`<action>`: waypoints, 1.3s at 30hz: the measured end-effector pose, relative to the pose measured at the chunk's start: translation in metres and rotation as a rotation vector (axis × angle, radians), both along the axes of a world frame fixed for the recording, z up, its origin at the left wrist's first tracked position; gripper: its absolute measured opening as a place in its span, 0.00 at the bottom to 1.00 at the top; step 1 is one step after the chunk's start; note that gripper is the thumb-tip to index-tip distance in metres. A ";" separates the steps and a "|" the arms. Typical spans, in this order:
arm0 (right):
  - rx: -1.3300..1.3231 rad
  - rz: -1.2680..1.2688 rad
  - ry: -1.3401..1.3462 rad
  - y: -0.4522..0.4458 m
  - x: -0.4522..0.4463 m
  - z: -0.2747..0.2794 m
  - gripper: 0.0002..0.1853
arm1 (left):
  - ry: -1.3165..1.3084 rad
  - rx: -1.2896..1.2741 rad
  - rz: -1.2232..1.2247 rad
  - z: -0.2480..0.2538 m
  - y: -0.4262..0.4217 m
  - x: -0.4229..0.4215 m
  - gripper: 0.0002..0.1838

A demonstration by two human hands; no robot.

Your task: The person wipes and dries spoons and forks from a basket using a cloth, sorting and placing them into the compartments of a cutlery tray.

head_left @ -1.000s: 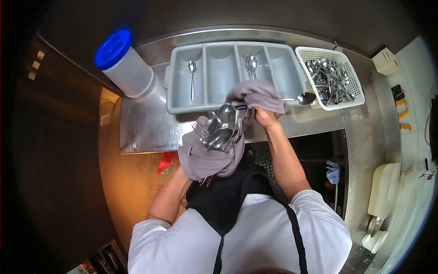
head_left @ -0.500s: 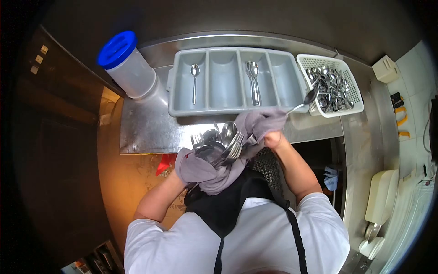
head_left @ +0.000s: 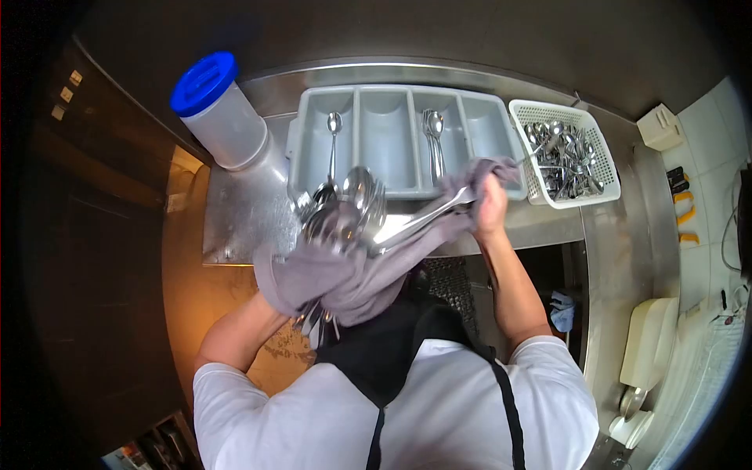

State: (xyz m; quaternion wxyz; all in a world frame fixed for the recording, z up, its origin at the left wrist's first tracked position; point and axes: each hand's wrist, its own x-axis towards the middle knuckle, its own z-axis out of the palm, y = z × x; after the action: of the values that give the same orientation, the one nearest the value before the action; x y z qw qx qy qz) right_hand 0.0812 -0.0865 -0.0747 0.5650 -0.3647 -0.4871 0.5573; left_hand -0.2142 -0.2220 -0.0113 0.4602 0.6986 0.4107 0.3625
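Observation:
My left hand, covered by a purple-grey cloth, holds a bunch of spoons and forks, blurred by motion, near the front of the grey divided tray. My right hand grips the other end of the cloth, at the tray's front right; a spoon sticks out of it toward the basket. One spoon lies in the tray's leftmost compartment. Several spoons lie in the third compartment. The second and fourth compartments show bare floors.
A white perforated basket full of mixed cutlery stands right of the tray. At the left is a clear container with a blue lid. The steel counter ends in front of me. A blue cloth hangs below at the right.
My left hand has moved left and up with the bunch of cutlery. My right hand has gone up and right, stretching the cloth between both hands.

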 end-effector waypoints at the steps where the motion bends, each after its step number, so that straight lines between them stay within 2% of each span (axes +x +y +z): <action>1: 0.230 -0.085 -0.282 -0.004 -0.009 -0.003 0.15 | -0.115 -0.087 0.028 -0.006 0.006 -0.001 0.16; 2: 0.445 -0.233 -0.553 -0.008 -0.019 -0.004 0.15 | -0.233 -0.168 0.056 -0.014 0.011 0.000 0.15; 5: 0.077 -0.035 0.285 -0.002 -0.020 0.033 0.16 | -0.518 -0.384 0.106 -0.034 0.012 0.002 0.13; 6: -0.199 -0.081 0.285 -0.012 -0.018 0.056 0.15 | -0.583 -0.457 0.118 -0.038 0.013 0.004 0.12; 8: 0.058 0.100 -0.496 -0.004 -0.009 0.027 0.14 | -0.709 -0.682 0.147 -0.040 0.020 0.021 0.11; 10: 0.155 0.029 -0.381 -0.024 -0.035 0.016 0.15 | -0.769 -0.873 0.166 -0.050 0.030 0.038 0.10; 11: 0.241 0.076 -0.477 -0.030 -0.044 0.007 0.13 | -0.761 -0.954 0.169 -0.056 0.034 0.044 0.10; 12: 0.333 0.117 -0.566 -0.036 -0.052 -0.002 0.10 | -0.682 -0.711 0.117 -0.058 0.035 0.046 0.11; 13: 0.124 0.054 -0.419 -0.048 -0.069 0.009 0.10 | -0.610 -0.628 0.049 -0.064 0.034 0.042 0.12; 15: -0.037 0.234 -0.296 -0.049 -0.073 0.006 0.11 | -0.478 -0.449 -0.068 -0.076 0.033 0.034 0.14; 17: 0.011 0.195 -0.320 -0.052 -0.078 0.006 0.12 | -0.553 -0.665 -0.046 -0.050 0.019 0.033 0.12; 19: 0.036 0.123 -0.352 -0.057 -0.080 0.003 0.13 | -0.545 -0.719 -0.058 -0.043 0.014 0.035 0.12; 20: -0.113 0.167 -0.280 -0.055 -0.077 0.006 0.14 | -0.528 -0.710 -0.063 -0.039 0.011 0.036 0.11; 24: -0.302 -0.638 -0.395 -0.024 -0.088 0.013 0.17 | -0.373 -0.508 -0.081 -0.006 -0.012 0.031 0.10; 25: -0.369 -0.412 -0.206 -0.012 -0.061 0.016 0.17 | -0.360 -0.460 -0.081 0.002 -0.015 0.026 0.10; 26: -0.458 -0.007 -0.002 0.000 -0.021 0.018 0.18 | -0.368 -0.427 -0.075 0.006 -0.017 0.022 0.10; 27: -0.480 0.163 0.065 -0.007 -0.019 0.010 0.20 | -0.374 -0.431 -0.059 0.009 -0.015 0.015 0.10; 29: -0.367 0.183 0.072 -0.023 -0.038 0.013 0.22 | -0.445 -0.402 0.019 0.001 -0.001 0.011 0.09; 30: -0.380 0.222 0.192 -0.027 -0.044 0.013 0.23 | -0.508 -0.393 0.089 -0.011 0.010 0.013 0.09; 33: -0.442 0.295 0.065 -0.026 -0.043 0.010 0.22 | -0.664 -0.360 0.233 -0.034 0.034 0.017 0.09; 34: -0.413 0.370 -0.039 -0.027 -0.038 0.000 0.20 | -0.710 -0.349 0.262 -0.040 0.040 0.020 0.09; 39: -0.286 0.785 -0.166 -0.040 -0.045 -0.011 0.14 | -0.889 -0.295 0.295 -0.067 0.058 0.038 0.09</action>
State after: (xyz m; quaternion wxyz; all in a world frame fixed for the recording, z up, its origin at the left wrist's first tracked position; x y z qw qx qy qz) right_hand 0.0366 -0.1269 -0.0860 0.2125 -0.2699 -0.5506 0.7608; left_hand -0.1761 -0.1642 -0.0784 0.6287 0.3379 0.3163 0.6249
